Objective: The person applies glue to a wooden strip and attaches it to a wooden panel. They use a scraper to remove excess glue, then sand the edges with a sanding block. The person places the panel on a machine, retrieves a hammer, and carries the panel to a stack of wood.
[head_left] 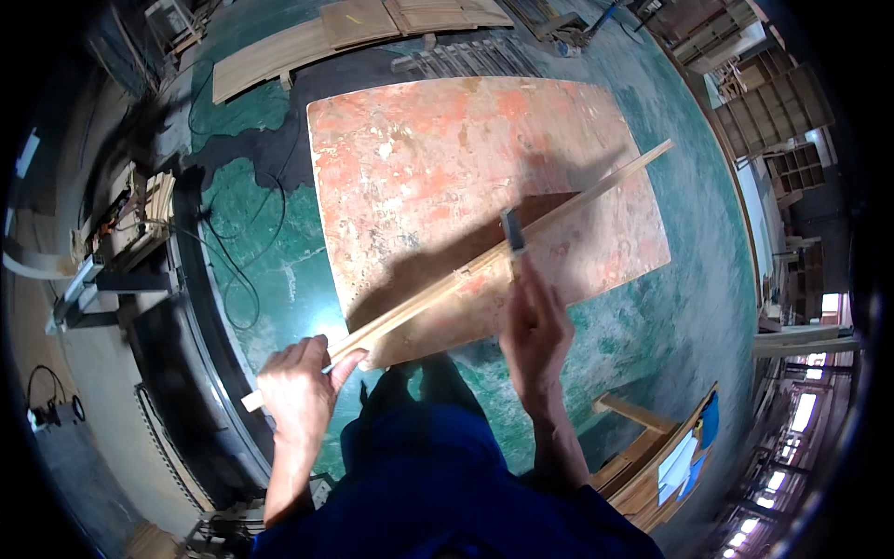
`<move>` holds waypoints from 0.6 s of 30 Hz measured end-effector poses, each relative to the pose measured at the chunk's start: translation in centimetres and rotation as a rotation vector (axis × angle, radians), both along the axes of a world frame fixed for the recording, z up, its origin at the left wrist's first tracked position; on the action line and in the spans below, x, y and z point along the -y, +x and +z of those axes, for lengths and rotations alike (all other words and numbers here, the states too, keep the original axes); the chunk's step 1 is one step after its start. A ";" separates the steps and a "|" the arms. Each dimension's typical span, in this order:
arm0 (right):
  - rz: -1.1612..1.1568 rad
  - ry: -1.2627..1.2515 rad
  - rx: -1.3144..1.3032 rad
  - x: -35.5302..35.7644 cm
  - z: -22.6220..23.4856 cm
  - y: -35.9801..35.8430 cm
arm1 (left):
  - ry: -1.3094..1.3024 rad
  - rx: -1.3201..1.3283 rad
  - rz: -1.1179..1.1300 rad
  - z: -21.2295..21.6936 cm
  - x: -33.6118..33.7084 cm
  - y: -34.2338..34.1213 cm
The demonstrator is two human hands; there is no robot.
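Observation:
A long, narrow wooden strip (447,283) runs at a slant across the worn board tabletop (410,154), from the lower left to the upper right. My left hand (300,384) is closed round its near end, thumb along the side. In my closed right hand (536,337) is a hand tool with a short grey metal head (513,231). That head is at the middle of the strip, apparently against it; whether it is a hammer or a scraper I cannot tell. A dark shadow lies beneath the strip on the tabletop.
Flat wooden panels (358,25) and a row of metal bars (475,59) lie beyond the tabletop. Black cables (244,289) trail over the green floor at left, near a metal-edged machine (177,359). A wooden stand (647,447) with papers is at lower right.

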State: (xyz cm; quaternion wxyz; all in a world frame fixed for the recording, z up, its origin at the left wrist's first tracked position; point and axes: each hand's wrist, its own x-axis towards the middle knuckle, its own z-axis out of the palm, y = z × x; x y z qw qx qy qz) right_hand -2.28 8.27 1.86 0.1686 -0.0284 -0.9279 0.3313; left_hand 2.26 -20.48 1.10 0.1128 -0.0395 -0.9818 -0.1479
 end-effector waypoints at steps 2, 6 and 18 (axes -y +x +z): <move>0.052 -0.063 -0.001 0.1 1.4 0.8 | 0.025 0.009 0.008 0.0 -0.1 0.0; 0.089 -0.105 0.034 -0.2 1.8 3.3 | 0.020 0.025 0.017 0.3 0.3 -0.5; 0.133 -0.024 0.091 2.0 2.2 6.4 | 0.014 0.041 0.001 0.6 -0.3 0.2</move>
